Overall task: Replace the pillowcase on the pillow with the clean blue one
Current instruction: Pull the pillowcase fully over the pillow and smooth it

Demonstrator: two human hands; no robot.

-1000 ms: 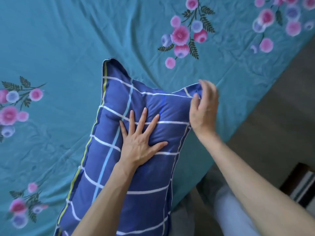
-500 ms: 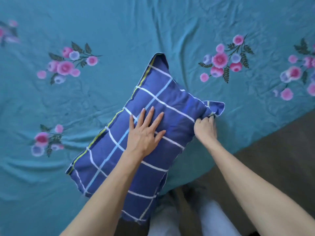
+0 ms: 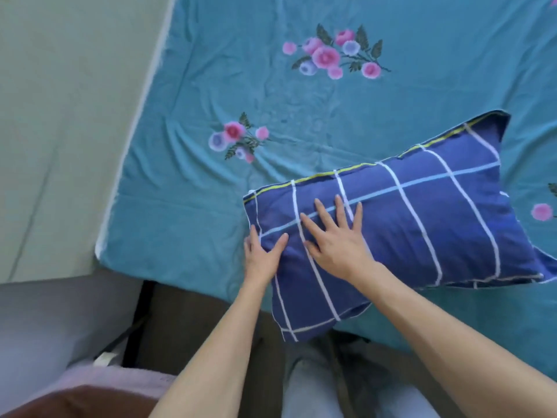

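Observation:
The pillow (image 3: 422, 224) wears a dark blue pillowcase with white and light blue checks and a yellow line along its far seam. It lies on the teal flowered bed sheet (image 3: 211, 206), long side running left to right, its near corner overhanging the bed's front edge. My right hand (image 3: 334, 239) lies flat on top of the pillow near its left end, fingers spread. My left hand (image 3: 262, 254) rests against the pillow's left end, thumb on top and a finger along the edge, with no clear grasp.
A pale wall (image 3: 60, 116) runs along the bed's left side. Dark floor (image 3: 196, 312) shows below the bed's front edge. A grey surface (image 3: 45, 327) and pink cloth (image 3: 120, 381) sit at the lower left. My legs (image 3: 316, 396) stand close to the bed.
The pillow has turned and now lies crosswise. My right hand left the pillow's corner and lies flat on top. My left hand moved from the top to the left end.

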